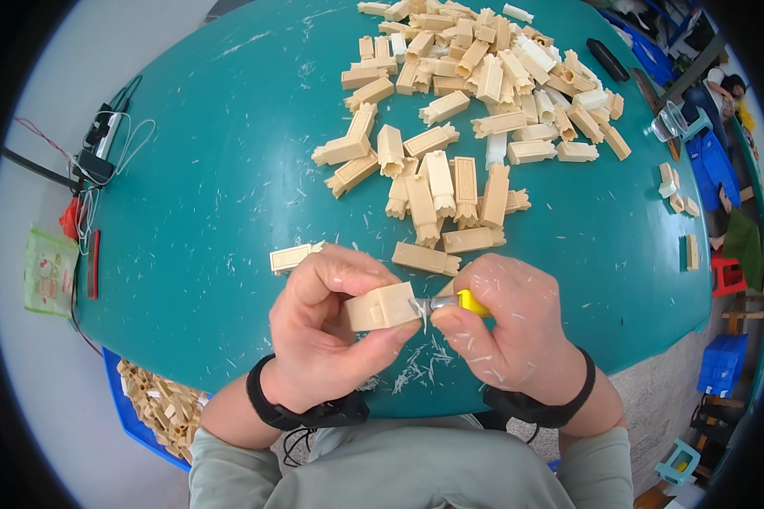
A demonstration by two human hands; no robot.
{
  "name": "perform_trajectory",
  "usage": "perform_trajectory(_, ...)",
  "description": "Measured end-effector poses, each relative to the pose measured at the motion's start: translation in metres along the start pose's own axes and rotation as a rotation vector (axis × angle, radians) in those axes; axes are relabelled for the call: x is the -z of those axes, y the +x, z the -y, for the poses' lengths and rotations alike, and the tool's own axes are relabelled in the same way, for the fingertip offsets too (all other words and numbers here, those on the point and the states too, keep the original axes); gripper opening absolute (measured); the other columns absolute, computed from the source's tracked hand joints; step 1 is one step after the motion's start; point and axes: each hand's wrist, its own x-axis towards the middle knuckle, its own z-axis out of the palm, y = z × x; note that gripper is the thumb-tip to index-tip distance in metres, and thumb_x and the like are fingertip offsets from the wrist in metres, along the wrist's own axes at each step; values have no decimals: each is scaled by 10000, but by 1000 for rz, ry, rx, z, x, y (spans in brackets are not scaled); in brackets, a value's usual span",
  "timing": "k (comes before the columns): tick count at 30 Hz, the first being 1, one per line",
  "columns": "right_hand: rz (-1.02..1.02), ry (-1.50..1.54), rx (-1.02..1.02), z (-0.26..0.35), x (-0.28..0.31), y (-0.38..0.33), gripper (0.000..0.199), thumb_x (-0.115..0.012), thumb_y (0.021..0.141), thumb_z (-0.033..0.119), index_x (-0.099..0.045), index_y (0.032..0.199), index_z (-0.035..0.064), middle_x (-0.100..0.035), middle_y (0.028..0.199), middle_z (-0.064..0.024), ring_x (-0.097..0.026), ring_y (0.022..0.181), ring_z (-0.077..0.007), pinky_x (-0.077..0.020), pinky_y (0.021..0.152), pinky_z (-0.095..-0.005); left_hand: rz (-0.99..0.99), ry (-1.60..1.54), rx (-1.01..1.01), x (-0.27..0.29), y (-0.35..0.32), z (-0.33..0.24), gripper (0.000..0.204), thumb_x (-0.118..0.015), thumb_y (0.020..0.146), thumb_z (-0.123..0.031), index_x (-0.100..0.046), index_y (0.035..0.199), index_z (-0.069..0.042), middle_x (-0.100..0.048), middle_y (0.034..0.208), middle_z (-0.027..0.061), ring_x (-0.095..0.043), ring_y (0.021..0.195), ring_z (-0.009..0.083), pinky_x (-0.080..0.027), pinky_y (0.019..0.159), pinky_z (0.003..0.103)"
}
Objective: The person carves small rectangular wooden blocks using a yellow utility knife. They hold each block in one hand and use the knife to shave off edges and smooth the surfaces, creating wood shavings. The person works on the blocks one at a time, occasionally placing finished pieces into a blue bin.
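1. Beige plastic block (382, 306) sits low and central over the near edge of the teal table (212, 204), pinched in the left hand (323, 335): thumb beneath, fingers curled over its top. The hold is closed firmly on the block.
2. The right hand (505, 327) is closed round a yellow-handled knife (454, 302), whose short blade touches the block's right end. The blade points toward the left thumb, so a slip would likely carry the edge into it.
3. Only part of the block is gripped, so pressure from the blade could twist it out of the fingers.
4. White shavings (420, 365) cling to the right hand and litter the table below. They may make the fingers slide on the smooth plastic.
5. A pile of like blocks (475, 76) lies farther back, and one loose block (426, 259) lies just beyond the hands. A jerk forward might knock it.
6. Cutting too deep could gouge the block's end instead of trimming it.
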Motion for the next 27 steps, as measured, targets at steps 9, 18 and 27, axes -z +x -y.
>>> perform_trajectory(9,42,115,-119,1,13,5,283,-628,810,276,-513,699,43,-473,579,-108,-485,506,-283,-374,452,-341,180,50,13,7,0,-4,411,-753,651,-11,-494,961,-89,-563,901,101,-540,779,146,-435,642,249)
perform_trajectory(18,92,135,49,0,8,4,278,-675,771,282,-527,705,56,-493,573,-74,-490,482,-254,-377,436,-315,169,-1,-15,13,0,-4,385,-710,663,68,-523,987,-23,-553,977,122,-572,866,167,-460,731,279)
perform_trajectory(27,31,66,49,-4,3,4,277,-673,775,271,-516,692,59,-492,577,-84,-496,499,-265,-382,447,-334,224,19,-40,10,0,-3,342,-732,665,13,-540,942,-43,-576,937,120,-566,831,182,-455,702,289)
